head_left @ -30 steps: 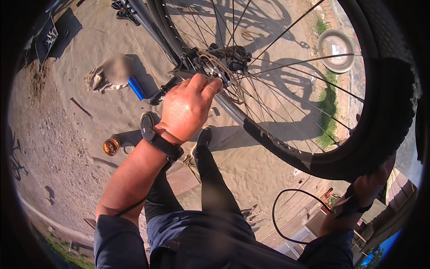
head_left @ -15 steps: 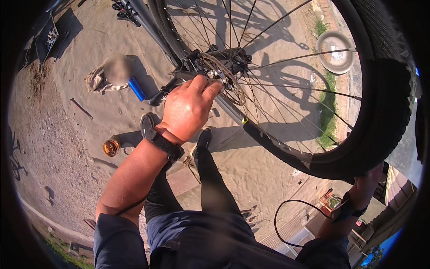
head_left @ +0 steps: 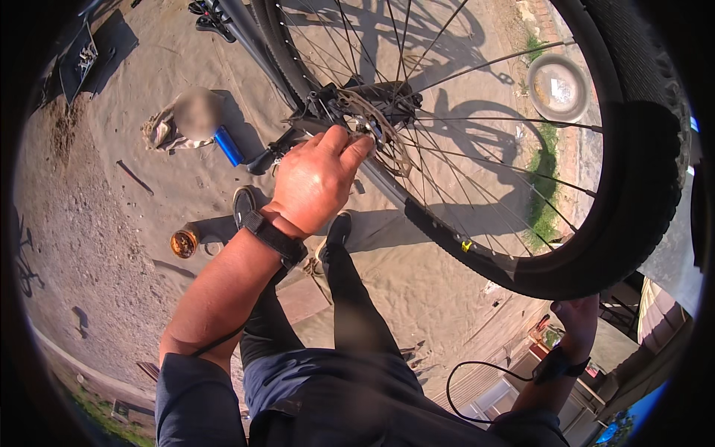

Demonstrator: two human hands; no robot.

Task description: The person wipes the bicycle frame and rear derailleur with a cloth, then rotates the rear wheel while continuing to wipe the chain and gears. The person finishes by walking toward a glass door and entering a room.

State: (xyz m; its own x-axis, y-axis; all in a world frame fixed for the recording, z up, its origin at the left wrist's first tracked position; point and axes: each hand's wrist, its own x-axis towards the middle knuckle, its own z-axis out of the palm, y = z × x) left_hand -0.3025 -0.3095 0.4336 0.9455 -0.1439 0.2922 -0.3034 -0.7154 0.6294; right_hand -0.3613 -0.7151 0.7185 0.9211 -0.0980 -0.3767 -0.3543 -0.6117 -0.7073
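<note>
A bicycle wheel with a black knobby tire (head_left: 514, 277) and thin black spokes fills the upper right. My left hand (head_left: 316, 175) is closed at the wheel's hub, beside the brake disc (head_left: 398, 153). Its thumb and fingertips press together near a silver part; what they pinch is hidden. Below the tire's lower right edge, my right hand (head_left: 579, 316) reaches up against the rubber. Most of its fingers are hidden behind the tire. A grey frame tube (head_left: 249, 41) runs up to the left from the hub.
On the sandy ground at left lie a blue cylinder (head_left: 228, 146), a crumpled cloth (head_left: 158, 130) and a rusty bar (head_left: 134, 177). A mug of brown contents (head_left: 184, 242) stands near my shoe (head_left: 244, 205). A round basin (head_left: 558, 88) sits beyond the wheel, beside grass.
The wheel has turned counterclockwise: its yellow mark has moved right and down. My right hand has shifted left along the tire's underside. My left hand stays at the hub.
</note>
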